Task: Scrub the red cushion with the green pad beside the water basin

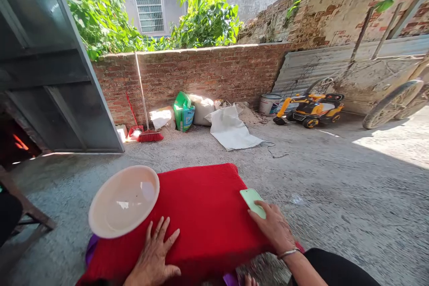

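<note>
My left hand (156, 252) lies flat with fingers spread on a red cloth (204, 214) that covers a low table. Just beyond its fingertips, a wide pale pink basin (110, 221) rests on the cloth's left side, a little light showing in its bottom. At the cloth's right edge, my right hand (273, 225) grips the near end of a light green phone (251, 197), thumb on one side and fingers on the other. A bracelet circles that wrist.
Purple fabric (90, 250) hangs below the basin. A wooden stool (33, 214) stands at left. Across the concrete floor are a red broom (150, 136), sacks (203, 109), a white sheet (231, 129), a bucket (269, 103) and a toy excavator (315, 109).
</note>
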Available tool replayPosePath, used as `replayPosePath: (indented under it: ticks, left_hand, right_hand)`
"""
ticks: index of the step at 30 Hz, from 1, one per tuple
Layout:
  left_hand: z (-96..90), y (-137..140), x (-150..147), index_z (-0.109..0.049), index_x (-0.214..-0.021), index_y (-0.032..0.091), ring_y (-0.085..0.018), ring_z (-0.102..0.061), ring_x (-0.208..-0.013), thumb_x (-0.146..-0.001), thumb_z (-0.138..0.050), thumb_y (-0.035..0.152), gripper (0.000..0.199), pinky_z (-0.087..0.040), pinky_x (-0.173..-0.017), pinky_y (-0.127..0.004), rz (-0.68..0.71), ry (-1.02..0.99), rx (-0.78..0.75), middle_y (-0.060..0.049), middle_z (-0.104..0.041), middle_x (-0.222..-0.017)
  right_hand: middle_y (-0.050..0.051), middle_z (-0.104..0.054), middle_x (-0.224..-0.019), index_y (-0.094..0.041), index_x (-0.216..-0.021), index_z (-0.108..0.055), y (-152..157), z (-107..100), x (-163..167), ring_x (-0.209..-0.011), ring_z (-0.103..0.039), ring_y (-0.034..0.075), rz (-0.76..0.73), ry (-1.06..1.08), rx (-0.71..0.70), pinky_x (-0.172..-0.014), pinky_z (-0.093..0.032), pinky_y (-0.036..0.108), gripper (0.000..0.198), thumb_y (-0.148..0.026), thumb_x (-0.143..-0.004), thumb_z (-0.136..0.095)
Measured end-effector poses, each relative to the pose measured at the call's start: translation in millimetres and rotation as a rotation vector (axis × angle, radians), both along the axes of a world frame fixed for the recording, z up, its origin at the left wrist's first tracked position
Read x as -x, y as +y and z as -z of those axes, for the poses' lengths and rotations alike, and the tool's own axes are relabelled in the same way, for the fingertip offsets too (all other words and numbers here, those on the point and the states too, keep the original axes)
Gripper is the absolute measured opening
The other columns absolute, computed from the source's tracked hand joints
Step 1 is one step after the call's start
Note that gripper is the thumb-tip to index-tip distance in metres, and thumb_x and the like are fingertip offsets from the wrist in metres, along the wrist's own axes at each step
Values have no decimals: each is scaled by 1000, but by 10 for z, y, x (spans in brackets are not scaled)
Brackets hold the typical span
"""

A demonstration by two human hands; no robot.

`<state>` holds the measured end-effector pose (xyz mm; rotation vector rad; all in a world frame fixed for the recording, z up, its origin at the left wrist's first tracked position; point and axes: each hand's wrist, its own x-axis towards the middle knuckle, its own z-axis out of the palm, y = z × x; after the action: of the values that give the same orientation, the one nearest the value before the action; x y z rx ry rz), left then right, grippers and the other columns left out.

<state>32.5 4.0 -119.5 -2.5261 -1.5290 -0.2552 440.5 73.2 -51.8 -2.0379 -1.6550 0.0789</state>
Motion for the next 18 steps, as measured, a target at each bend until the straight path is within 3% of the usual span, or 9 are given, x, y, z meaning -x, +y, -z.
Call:
replayPosePath:
  ticks: [4,8,12,18]
  left_hand:
    - [30,23,23,-27,-145,43,-37,-32,-137,-58,-73,71,102,-30,-106,-60,1,12,-35,-8,-33,-153]
    - [100,66,79,-28,-146,40,-36,-35,-135,-58,-70,74,103,-29,-108,-56,40,20,-137,-8,-37,-151]
    - [121,88,87,-27,-146,41,-37,-39,-133,-57,-69,77,105,-33,-104,-56,59,23,-164,-9,-40,-149]
    - [87,61,33,-27,-145,43,-37,-35,-135,-58,-69,77,103,-32,-105,-59,31,-10,-82,-7,-35,-152]
  right_hand:
    - [6,-61,-100,-26,-101,-65,-5,48,522,-93,-60,21,-294,24,-80,-85,-48,35,27,-33,-76,-57]
    - [6,-61,-105,-28,-100,-67,47,99,770,-95,-60,21,-393,-17,-70,-86,-48,33,27,-30,-74,-59]
    - [5,-63,-102,-28,-101,-68,109,100,511,-94,-62,22,-238,-34,14,-87,-48,35,29,-34,-75,-57]
    - [13,-65,-98,-22,-103,-69,132,6,-109,-82,-64,28,127,-46,59,-70,-50,41,39,-48,-82,-47]
